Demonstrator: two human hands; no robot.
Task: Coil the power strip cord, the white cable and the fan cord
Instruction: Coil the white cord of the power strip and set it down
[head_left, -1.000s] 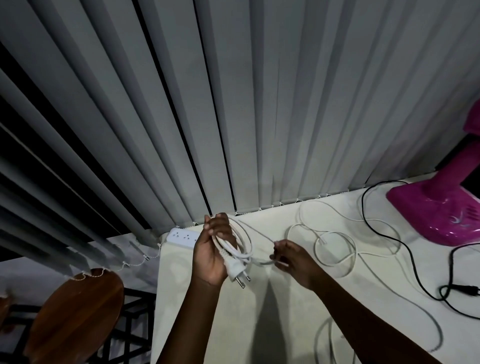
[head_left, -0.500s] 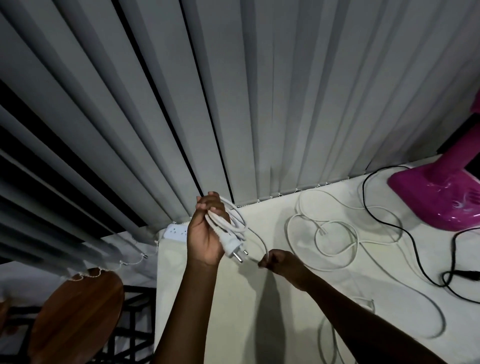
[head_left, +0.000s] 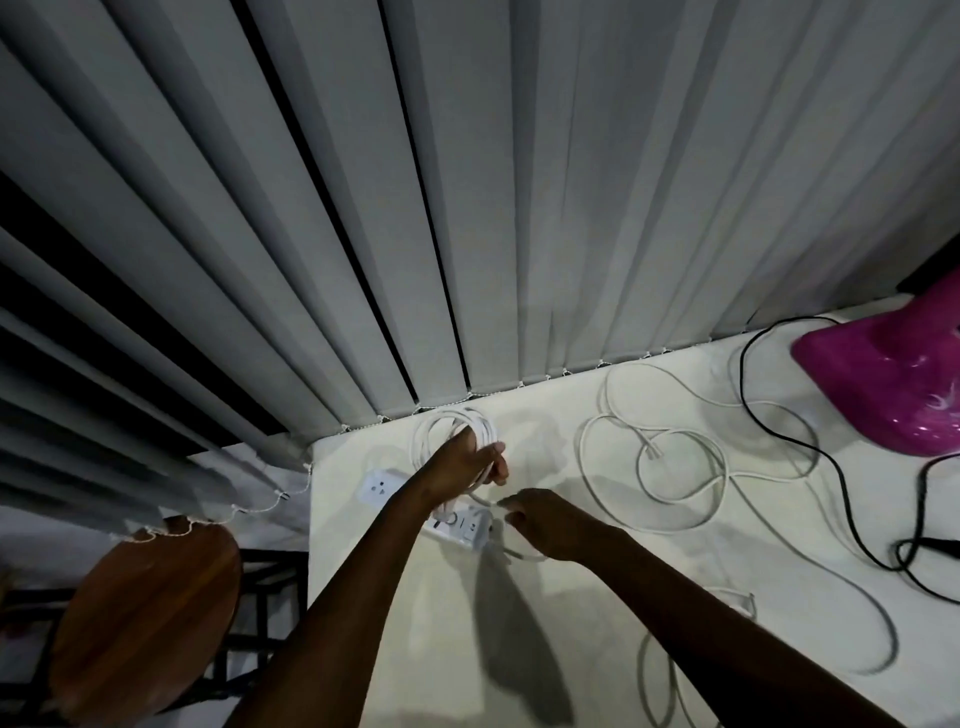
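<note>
1. Power strip cord (head_left: 441, 423): wound into a bundle of loops at the back of the white table (head_left: 405, 649), near the foot of the grey blind slats (head_left: 467, 208).
2. My left hand (head_left: 462, 465) grips this bundle, with the fingers curled round the loops on the side nearer me.
3. One strand leaves the bundle below my left hand and runs down to my right hand (head_left: 545, 525).
4. My right hand pinches that strand between curled fingertips, just beside the right end of the power strip (head_left: 415, 506). Past the hand, the strand curves along the table under my right wrist.
5. The power strip lies flat on the table under my left forearm, which hides its middle. One socket shows at its left end; round fittings show at its right end.
6. The white cable (head_left: 675, 488) lies loose in wide, overlapping loops to the right of my hands, well apart from the bundle. One end of it rests inside the loops.
7. The fan cord (head_left: 831, 467), black, runs from the pink fan base (head_left: 883, 389) at the right edge forward across the table, uncoiled.
8. A round wooden stool (head_left: 145, 623) stands left of the table.
</note>
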